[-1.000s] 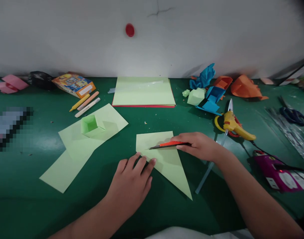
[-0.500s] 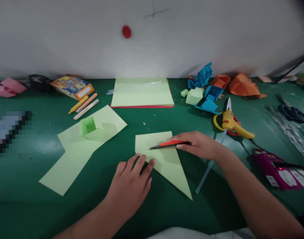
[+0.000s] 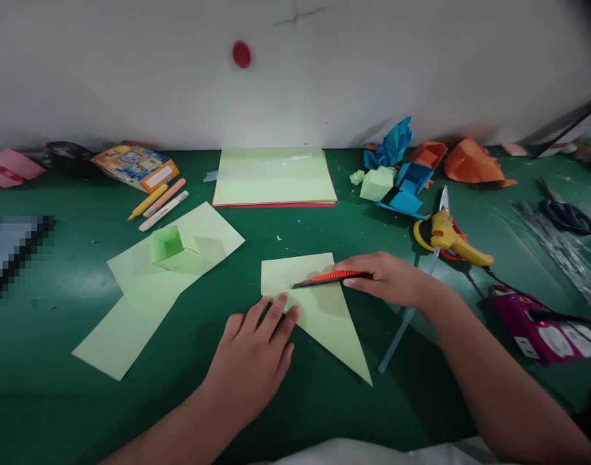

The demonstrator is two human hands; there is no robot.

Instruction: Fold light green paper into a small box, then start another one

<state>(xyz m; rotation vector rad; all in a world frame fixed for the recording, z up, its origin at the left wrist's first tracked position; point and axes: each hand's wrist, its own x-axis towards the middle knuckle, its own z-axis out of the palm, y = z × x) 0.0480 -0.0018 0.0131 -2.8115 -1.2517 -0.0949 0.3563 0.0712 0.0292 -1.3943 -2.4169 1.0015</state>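
A pale green sheet of paper (image 3: 324, 316), folded or cut to a slanted shape with a pointed lower corner, lies on the green table (image 3: 295, 426). My left hand (image 3: 254, 349) rests open, fingers spread, with its fingertips on the paper's left lower edge. In my right hand (image 3: 387, 281) is a box cutter (image 3: 336, 276) with a red and black handle, held nearly level over the paper. Its blade points left, with the tip at the paper just above my left fingers. I cannot tell whether the blade presses into the sheet.
Left are more pale green sheets (image 3: 130, 290) with a small green paper box (image 3: 179, 248), crayons (image 3: 154, 201) and a printed box (image 3: 135, 166). A paper stack (image 3: 270, 184) lies behind. Right are folded papers (image 3: 404, 187), a yellow glue gun (image 3: 450, 236) over scissors, and a purple power box (image 3: 537, 323).
The view has shifted slightly. My left fingertips have edged a little up the paper; my right hand keeps the box cutter in nearly the same place.
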